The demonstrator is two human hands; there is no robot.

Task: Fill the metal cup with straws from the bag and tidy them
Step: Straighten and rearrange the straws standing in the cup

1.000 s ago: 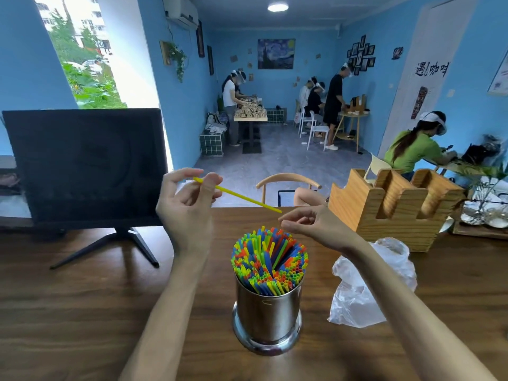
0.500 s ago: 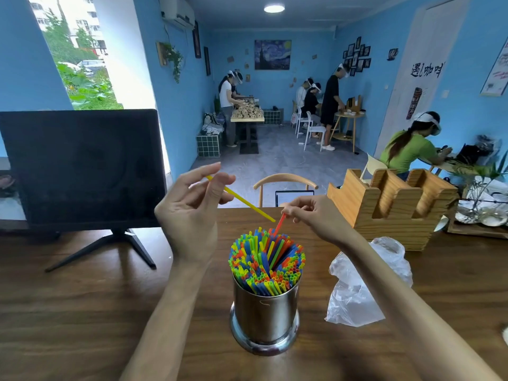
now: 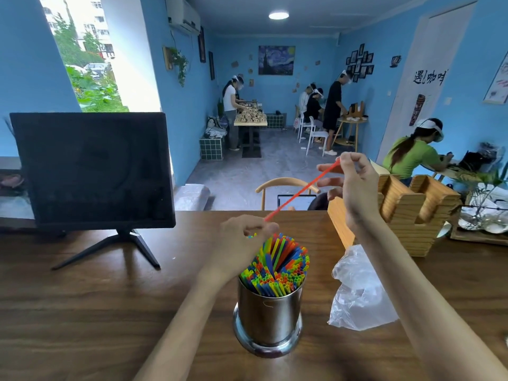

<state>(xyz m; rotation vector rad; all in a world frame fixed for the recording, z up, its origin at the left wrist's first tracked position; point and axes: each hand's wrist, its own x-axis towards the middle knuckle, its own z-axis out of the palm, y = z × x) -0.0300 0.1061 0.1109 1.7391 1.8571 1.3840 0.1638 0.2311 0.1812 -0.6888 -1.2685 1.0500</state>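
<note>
A shiny metal cup (image 3: 268, 317) stands on the wooden table (image 3: 96, 312), packed with upright straws of many colours (image 3: 277, 266). My left hand (image 3: 242, 239) is down at the rear left of the straw tops, with its fingers curled and pinching straw ends; only a bit of yellow and blue shows under them. My right hand (image 3: 354, 185) is raised above and right of the cup and pinches the top end of a red straw (image 3: 302, 188). That straw slants down to the left, and its lower end reaches my left fingers. A crumpled clear plastic bag (image 3: 357, 292) lies right of the cup.
A black monitor (image 3: 90, 171) on a stand fills the left rear of the table. A wooden holder (image 3: 406, 215) sits behind the bag, with a plant and dishes (image 3: 483, 210) at the far right. A chair back (image 3: 286, 182) stands beyond the table edge. Several people work further back.
My left hand dropped with the yellow straw from chest height to the cup's straw tops. My right hand pulled a red straw up out of the cup and rose to the right.
</note>
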